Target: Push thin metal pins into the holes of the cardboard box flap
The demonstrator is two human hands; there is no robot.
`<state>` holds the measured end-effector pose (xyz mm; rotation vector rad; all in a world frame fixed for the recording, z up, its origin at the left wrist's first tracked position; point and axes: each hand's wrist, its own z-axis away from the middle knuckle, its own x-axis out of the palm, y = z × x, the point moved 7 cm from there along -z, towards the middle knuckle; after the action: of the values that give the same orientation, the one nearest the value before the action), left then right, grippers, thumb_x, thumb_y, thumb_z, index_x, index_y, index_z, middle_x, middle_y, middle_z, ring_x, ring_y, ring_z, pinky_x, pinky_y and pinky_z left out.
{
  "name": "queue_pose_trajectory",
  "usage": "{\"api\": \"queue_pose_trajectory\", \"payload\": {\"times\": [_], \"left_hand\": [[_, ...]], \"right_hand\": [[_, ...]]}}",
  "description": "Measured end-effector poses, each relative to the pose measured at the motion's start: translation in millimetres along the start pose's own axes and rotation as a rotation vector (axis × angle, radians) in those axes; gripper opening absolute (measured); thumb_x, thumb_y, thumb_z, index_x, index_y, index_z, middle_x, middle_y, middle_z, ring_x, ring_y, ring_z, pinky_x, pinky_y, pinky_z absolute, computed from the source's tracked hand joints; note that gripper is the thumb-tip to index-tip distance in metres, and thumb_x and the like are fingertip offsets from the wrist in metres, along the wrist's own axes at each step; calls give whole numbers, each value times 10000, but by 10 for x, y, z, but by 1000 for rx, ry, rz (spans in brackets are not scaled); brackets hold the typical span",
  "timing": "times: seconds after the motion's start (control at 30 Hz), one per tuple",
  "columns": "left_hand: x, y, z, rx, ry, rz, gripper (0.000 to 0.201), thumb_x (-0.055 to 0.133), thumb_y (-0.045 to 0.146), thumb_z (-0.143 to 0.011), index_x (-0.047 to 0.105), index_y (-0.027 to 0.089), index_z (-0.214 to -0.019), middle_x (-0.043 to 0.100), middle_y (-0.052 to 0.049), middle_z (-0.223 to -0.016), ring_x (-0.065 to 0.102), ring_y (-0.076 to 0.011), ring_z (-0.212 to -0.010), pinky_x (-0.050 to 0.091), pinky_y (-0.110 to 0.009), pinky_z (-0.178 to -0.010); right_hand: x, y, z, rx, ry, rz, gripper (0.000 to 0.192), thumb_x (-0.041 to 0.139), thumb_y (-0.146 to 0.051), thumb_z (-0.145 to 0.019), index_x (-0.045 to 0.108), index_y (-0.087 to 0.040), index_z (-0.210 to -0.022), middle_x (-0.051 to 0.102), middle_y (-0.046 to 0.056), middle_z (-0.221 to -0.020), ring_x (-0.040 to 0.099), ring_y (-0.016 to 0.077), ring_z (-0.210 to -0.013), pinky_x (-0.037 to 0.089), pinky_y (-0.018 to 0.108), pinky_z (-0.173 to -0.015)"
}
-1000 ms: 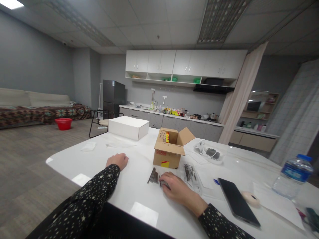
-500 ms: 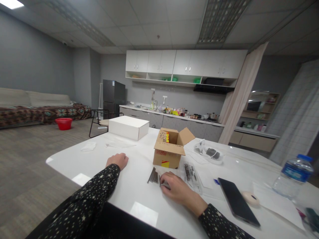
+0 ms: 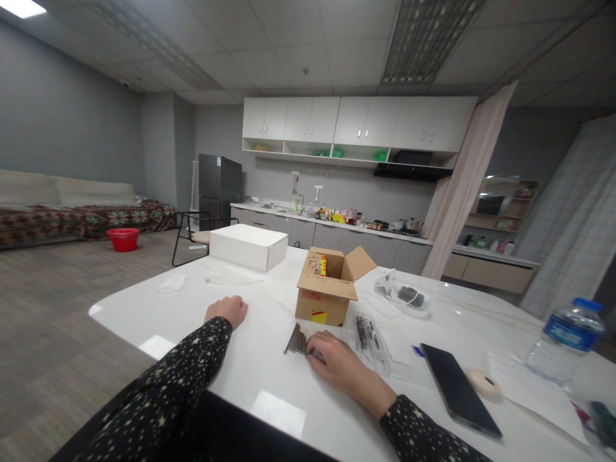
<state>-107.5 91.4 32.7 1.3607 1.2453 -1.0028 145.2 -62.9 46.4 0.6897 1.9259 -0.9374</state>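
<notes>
My left hand [image 3: 228,310] rests on the white table [image 3: 260,372] with its fingers curled under and nothing in it. My right hand [image 3: 337,364] lies palm down to its right. Its fingertips close on the near end of a small pile of dark metal nails [image 3: 294,340]. Just behind the pile stands an open cardboard box [image 3: 327,290] with red and yellow labels. A clear bag holding more nails [image 3: 368,333] lies to the right of my right hand. Both sleeves are black with small stars.
A white closed box [image 3: 248,246] sits at the table's far left. A black phone [image 3: 458,389], a beige oval object [image 3: 482,382], a water bottle [image 3: 568,341] and paper lie to the right. A white wrapper with a dark item [image 3: 404,295] lies behind the bag.
My right hand has slid a little to the left, onto the nail pile. My left hand has not moved.
</notes>
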Motion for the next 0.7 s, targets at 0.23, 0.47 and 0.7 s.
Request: {"api": "queue_pose_trajectory", "payload": {"times": [0.23,0.47,0.7], "left_hand": [[26,-16,-17,0,4,0,457,304,379,-850,680,171,-1005,693,-185,-1037,649,-335,-953,462,-420,-773],[29,-15,-23,-2,7,5,452,312,386,-850,681,174,-1001,691,-182,-1040,648,-328,-949,460,-415,-776],[11,-7,-10,0,6,12,454,311,368,-846,682,167,-1011,690,-192,-1039,648,-329,-948,460,-421,-779]], "right_hand": [[3,21,-12,14,7,6,142,518,-85,-813,618,-185,-826,649,38,-879,567,166,-881,438,274,-799],[-2,26,-11,27,10,3,143,518,-88,-815,620,-184,-842,650,40,-900,568,166,-894,434,275,-814],[1,32,-19,34,5,22,138,514,-99,-829,621,-182,-859,650,43,-917,568,165,-914,433,273,-825]]}}
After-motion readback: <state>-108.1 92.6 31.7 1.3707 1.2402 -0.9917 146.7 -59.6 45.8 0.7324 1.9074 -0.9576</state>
